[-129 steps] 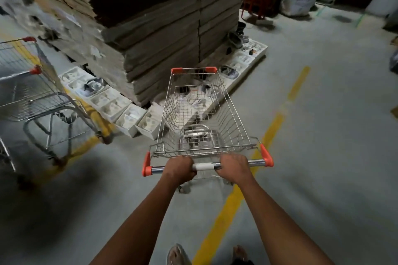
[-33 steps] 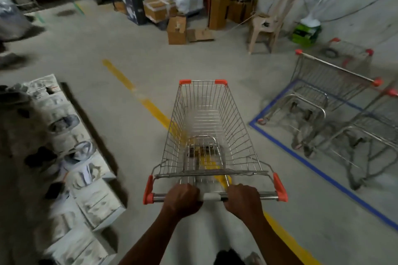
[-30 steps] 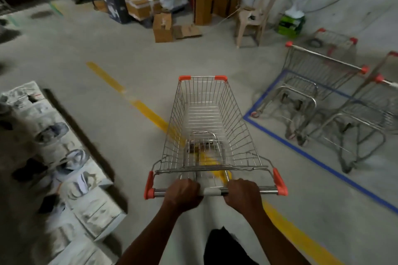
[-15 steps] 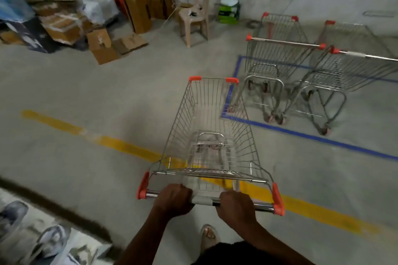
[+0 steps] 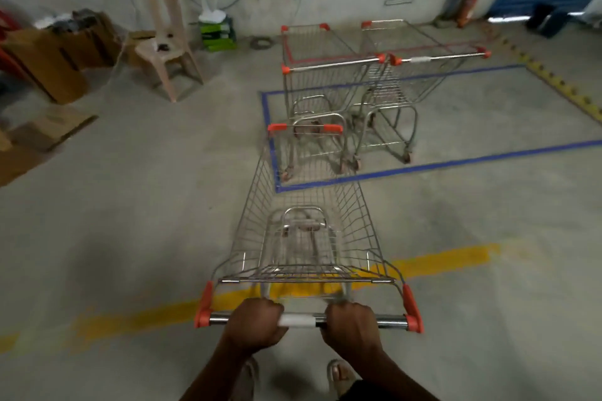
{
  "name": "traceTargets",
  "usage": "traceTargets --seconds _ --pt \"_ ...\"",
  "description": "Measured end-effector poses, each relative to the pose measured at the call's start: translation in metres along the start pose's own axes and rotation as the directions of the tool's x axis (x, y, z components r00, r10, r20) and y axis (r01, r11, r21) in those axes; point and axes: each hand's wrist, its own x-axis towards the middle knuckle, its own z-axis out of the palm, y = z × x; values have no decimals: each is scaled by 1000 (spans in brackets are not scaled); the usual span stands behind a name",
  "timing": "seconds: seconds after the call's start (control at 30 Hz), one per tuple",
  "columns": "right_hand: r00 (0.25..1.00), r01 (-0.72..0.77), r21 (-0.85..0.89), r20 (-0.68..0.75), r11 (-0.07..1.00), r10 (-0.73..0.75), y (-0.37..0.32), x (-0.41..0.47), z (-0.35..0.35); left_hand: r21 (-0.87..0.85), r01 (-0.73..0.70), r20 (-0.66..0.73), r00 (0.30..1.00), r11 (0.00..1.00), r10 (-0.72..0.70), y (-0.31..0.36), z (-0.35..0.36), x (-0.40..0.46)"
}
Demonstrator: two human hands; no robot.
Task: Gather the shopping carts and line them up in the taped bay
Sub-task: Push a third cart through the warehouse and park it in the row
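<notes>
Both hands, L (image 5: 257, 322) & R (image 5: 351, 324), fisted knuckles-up, forearms seemingly near-straight ahead.

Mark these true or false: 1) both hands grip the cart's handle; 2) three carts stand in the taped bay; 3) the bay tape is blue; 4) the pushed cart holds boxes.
1) True: the left hand and right hand grip the handle bar of the pushed cart.
2) False: two parked carts, one beside the other.
3) True: the blue tape outlines the bay.
4) False: its basket looks empty.
</notes>
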Motion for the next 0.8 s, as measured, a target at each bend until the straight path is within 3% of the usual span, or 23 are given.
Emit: traceTargets --seconds 0.17,0.33,0.43,0.6,0.8 --pt "976 -217 40 25 975 216 -63 4 -4 13 -117 50 992 993 116 -61 -9 10" --pt "945 -326 105 1 940 328 -109 9 -14 40 -250 92 965 967 245 -103 -13 28" --pt "927 -375 59 14 925 375 -127 15 -13 51 -320 122 942 946 312 -124 -15 43" --pt "898 -439 141 32 887 439 -150 21 -24 14 -425 139 897 905 419 -146 -23 69" --pt "834 -548 248 83 799 546 -169 55 -27 -8 -597 137 794 802 593 -169 -42 123"
